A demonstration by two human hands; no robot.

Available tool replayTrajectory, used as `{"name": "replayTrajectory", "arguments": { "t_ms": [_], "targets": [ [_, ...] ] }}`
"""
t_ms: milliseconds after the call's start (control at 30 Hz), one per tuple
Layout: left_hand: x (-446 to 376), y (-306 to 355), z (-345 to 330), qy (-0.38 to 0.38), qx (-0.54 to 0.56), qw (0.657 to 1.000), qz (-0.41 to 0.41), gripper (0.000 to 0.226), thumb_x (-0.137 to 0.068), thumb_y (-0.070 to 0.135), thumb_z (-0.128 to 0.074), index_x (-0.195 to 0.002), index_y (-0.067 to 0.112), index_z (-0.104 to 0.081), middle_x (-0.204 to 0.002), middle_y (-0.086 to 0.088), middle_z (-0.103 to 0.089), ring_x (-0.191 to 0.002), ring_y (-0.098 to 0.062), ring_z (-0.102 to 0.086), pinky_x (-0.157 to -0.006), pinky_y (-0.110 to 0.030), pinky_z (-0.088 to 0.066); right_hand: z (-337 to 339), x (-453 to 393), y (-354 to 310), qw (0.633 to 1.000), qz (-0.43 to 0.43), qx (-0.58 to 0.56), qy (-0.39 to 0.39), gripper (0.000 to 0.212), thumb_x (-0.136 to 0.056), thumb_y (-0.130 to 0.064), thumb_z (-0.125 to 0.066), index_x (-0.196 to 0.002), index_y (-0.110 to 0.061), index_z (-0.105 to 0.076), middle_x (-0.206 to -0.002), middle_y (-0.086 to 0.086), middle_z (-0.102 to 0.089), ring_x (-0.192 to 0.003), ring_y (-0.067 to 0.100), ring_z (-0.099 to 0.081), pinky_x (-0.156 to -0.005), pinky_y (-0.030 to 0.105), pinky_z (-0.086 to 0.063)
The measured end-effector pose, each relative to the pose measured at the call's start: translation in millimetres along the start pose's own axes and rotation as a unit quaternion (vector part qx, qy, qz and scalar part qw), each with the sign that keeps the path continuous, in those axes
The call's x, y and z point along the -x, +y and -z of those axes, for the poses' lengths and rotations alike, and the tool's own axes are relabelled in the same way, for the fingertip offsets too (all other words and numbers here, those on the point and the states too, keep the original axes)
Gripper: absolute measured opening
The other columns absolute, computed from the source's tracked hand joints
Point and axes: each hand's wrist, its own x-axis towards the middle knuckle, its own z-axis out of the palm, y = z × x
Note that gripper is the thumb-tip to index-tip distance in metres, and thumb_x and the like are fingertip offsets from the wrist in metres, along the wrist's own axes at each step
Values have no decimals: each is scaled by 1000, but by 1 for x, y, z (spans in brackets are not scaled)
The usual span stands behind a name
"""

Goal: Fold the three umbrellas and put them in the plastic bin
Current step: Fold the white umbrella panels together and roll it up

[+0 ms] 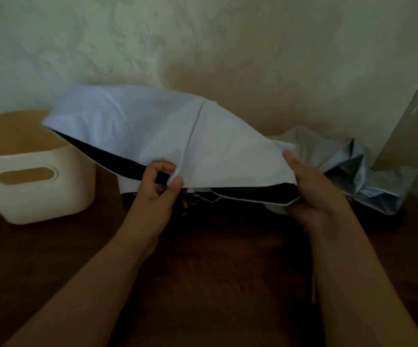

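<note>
Both hands [228, 194] hold a pale-blue, black-lined umbrella [152, 131], canopy slack

Two bare forearms, no sleeves; left hand [156, 190], right hand [313, 194] ungloved.

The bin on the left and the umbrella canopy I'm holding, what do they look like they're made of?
The bin looks like smooth cream moulded plastic: rounded corners, cut-out handle slot. The umbrella canopy looks like thin woven synthetic fabric, pale outside with a dark lining, creasing softly where both hands pinch it.
</note>
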Motion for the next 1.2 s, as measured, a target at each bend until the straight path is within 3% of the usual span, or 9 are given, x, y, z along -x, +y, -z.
{"name": "replayTrajectory", "arguments": {
  "t_ms": [100,233,400,600,800,933,1000,1100,1200],
  "targets": [
    [2,0,-4,-7,1,1000,13,15,-95,19,-51,-96,34,-50,-78,-7,-64,-61,-15,-60,-57,-32,-53,-2,-1,7,958,144,210,128,9,-93,-34,-56,-96,-28,-62,-94,-6,-64,-86,12,-60,-71,28,-51],
    [3,3,-5,4,15,1000,19,8,-94,28,-51,-96,36,-51,-83,-12,-63,-65,-17,-60,-58,-33,-50,-4,3,9,951,180,250,14,18,-86,-34,-64,-103,-28,-59,-92,-7,-67,-80,9,-66,-61,22,-56],
    [1,5,-4,18,30,999,31,9,-96,24,-49,-98,33,-52,-84,-15,-60,-63,-18,-59,-58,-32,-48,-1,-1,8,963,207,174,14,11,-90,-21,-61,-97,-28,-64,-77,-10,-73,-75,6,-69,-65,23,-58],
    [5,14,-4,-25,-30,998,-42,48,-100,21,-41,-120,63,-31,-123,6,-54,-97,-16,-63,-75,-20,-53,1,3,6,942,178,257,-122,37,-92,-9,-55,-97,-44,-64,-112,-14,-61,-95,6,-62,-76,21,-55],
    [4,10,-7,-43,-69,996,-39,41,-101,17,-34,-118,54,-41,-148,7,-33,-135,-15,-34,-109,-30,-36,-9,9,8,911,230,340,-45,8,-92,-32,-55,-94,-32,-63,-109,-8,-58,-95,6,-58,-79,25,-48],
    [1,5,-3,13,-45,998,-31,40,-102,13,-33,-123,45,-44,-152,-8,-31,-138,-30,-31,-111,-51,-30,-4,10,6,900,208,382,-17,51,-89,-49,-50,-71,-2,-56,-64,8,-49,-55,13,-49,-56,28,-41],
    [2,5,-3,23,-54,998,-30,40,-102,14,-34,-121,47,-45,-151,-5,-33,-137,-29,-32,-112,-50,-31,-3,10,3,915,187,357,17,49,-87,-53,-51,-61,-12,-46,-52,-1,-38,-45,8,-40,-48,23,-36],
    [3,5,-6,35,-18,999,-28,40,-101,13,-34,-117,47,-50,-145,-2,-41,-130,-29,-41,-108,-51,-36,-4,10,-4,971,134,180,88,34,-91,-46,-52,-67,-23,-58,-65,-7,-52,-62,10,-52,-60,28,-46],
    [1,3,-7,46,15,999,-4,41,-101,12,-36,-112,46,-55,-141,-4,-45,-127,-34,-44,-106,-54,-37,1,8,1,942,186,246,129,33,-91,-43,-56,-69,-19,-59,-70,3,-51,-70,21,-53,-65,33,-46]
  ]
}}
